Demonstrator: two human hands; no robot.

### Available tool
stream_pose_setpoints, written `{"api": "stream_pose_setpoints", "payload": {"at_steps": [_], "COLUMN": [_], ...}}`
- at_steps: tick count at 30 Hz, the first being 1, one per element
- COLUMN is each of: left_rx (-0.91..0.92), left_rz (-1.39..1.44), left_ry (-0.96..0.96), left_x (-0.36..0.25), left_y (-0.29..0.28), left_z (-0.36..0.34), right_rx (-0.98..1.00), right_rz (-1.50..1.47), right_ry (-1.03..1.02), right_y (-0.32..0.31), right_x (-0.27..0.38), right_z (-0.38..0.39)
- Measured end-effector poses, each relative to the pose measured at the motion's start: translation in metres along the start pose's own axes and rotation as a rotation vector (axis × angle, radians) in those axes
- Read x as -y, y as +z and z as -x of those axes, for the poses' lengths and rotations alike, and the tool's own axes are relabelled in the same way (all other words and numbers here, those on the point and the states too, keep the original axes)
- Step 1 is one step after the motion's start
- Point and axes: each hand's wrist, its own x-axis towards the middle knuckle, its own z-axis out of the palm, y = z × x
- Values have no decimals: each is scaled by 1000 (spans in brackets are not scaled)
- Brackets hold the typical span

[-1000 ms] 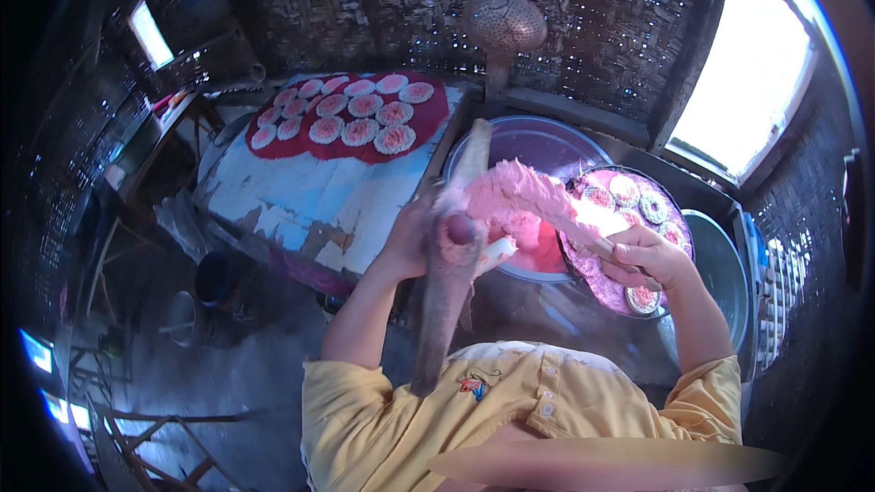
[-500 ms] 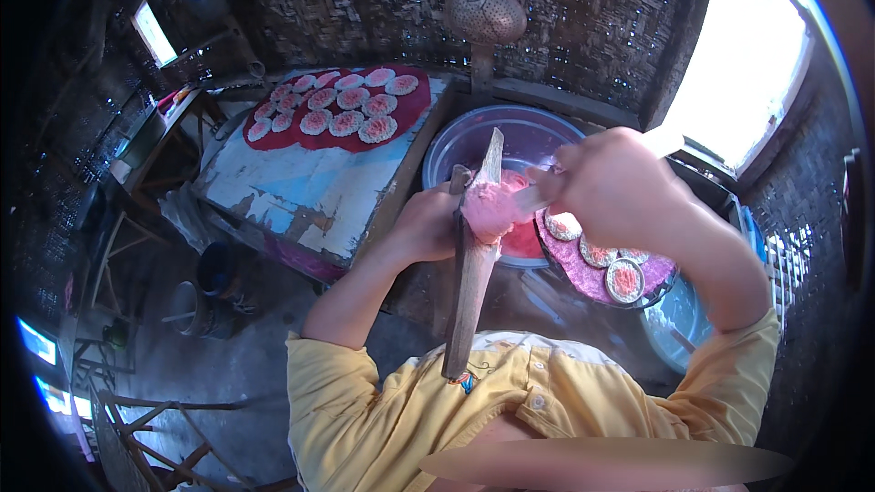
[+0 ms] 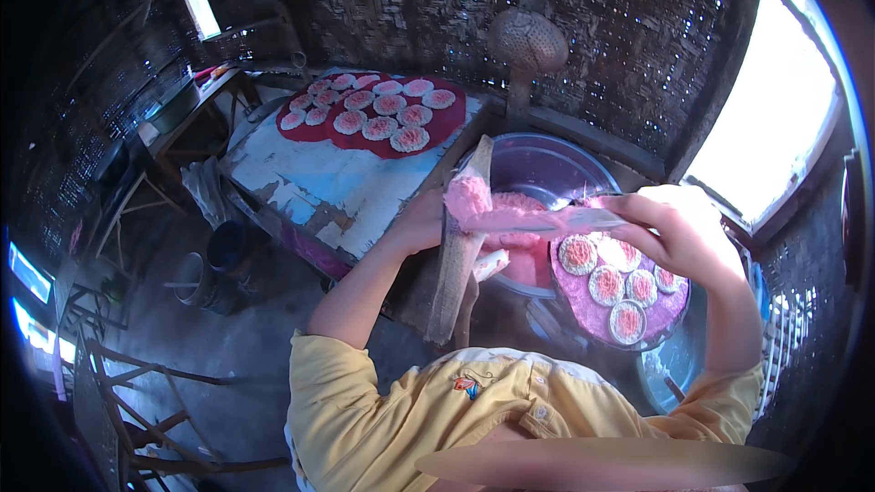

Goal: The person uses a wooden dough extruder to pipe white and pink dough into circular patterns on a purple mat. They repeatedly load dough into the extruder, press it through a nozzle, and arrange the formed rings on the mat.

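Observation:
My left hand (image 3: 421, 219) grips a long wooden press (image 3: 448, 287) from the left, its fingertips mostly hidden behind the wood. A lump of pink paste (image 3: 467, 200) sits on the press's upper part. My right hand (image 3: 674, 237) pinches a flat blade (image 3: 592, 217) that lies level across to the paste, smeared with pink. Behind and below is a wide plastic basin (image 3: 597, 167) holding more pink mixture (image 3: 530, 269). To the right, under my right hand, a round pink-covered tray (image 3: 591, 314) carries several white-and-pink discs (image 3: 627, 322).
A peeling low table (image 3: 283, 173) at back left holds a red sheet (image 3: 306, 132) with several discs. A teal tub (image 3: 665, 374) stands at right. A perforated ladle (image 3: 529, 41) hangs on the woven wall. Buckets (image 3: 232, 246) and wooden frames (image 3: 169, 415) are on the left.
My right hand swung up and leftward over the press, then moved back right and down, the blade now level against the paste. My left hand stays at the press.

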Motion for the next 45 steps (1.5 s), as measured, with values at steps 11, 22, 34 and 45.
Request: {"api": "stream_pose_setpoints", "payload": {"at_steps": [11,22,34,45], "left_rx": [42,64,-321,-239], "left_rz": [-667,-66,-309,230], "left_ry": [205,212,336,350], "left_x": [-54,-31,-34,0], "left_y": [19,5,17,24], "left_z": [-2,-3,-18,-24], "right_rx": [97,-559,-436,-761], "right_rz": [238,489,-1318,-379], "right_ry": [-109,-552,434,292], "right_y": [18,53,153,136], "right_x": [10,33,28,17], "right_z": [-34,-46,-33,-22]}}
